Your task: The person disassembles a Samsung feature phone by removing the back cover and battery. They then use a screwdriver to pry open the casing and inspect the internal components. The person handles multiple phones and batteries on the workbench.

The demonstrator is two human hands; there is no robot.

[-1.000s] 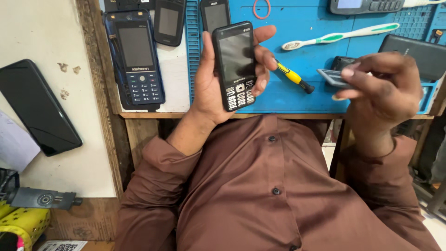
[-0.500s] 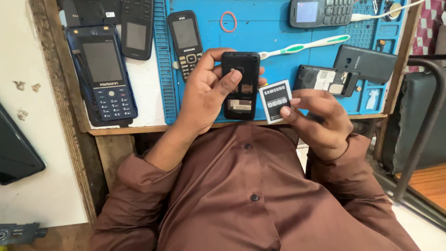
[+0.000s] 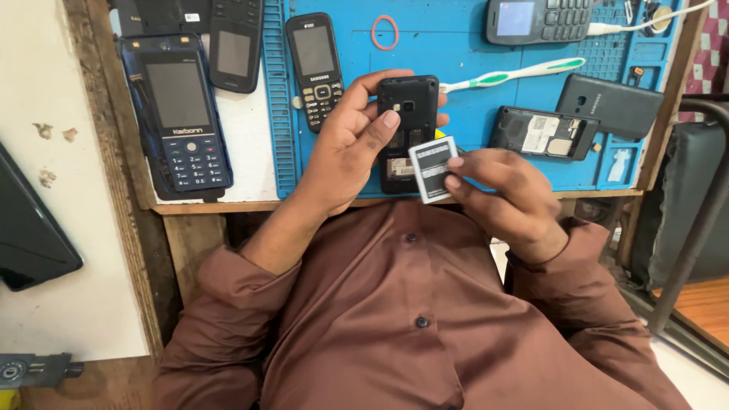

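At nine o'clock of the view a dark tablet (image 3: 30, 228) lies on the pale surface beside the wooden table (image 3: 205, 206). On the table's white strip, toward ten o'clock, rests a large blue keypad phone (image 3: 181, 114), with a smaller black phone (image 3: 234, 47) just beside it at eleven o'clock. A blue work mat (image 3: 471, 45) covers the rest of the table. On its left part lies a slim black keypad phone (image 3: 317, 68), and an orange rubber ring (image 3: 385, 32) sits near twelve o'clock.

The left hand (image 3: 345, 156) is raised over the table's near edge and grips a black phone with its back cover off (image 3: 406, 114), back side up; the fingers wrap its left edge and the thumb presses across the open back. Touching that phone at its five o'clock corner is a small grey battery (image 3: 433, 168), tilted, pinched between the thumb and fingers of the right hand (image 3: 505, 201), which sits at the centre of the view above the brown shirt (image 3: 410, 319).

Further right, a white and green toothbrush (image 3: 512, 74) lies on the mat at one o'clock. Above it a grey keypad phone (image 3: 531, 19) has a white cable (image 3: 645, 25) plugged in. At two o'clock another opened phone (image 3: 541, 133) lies back up, with a loose black back cover (image 3: 611, 105) just beside it.
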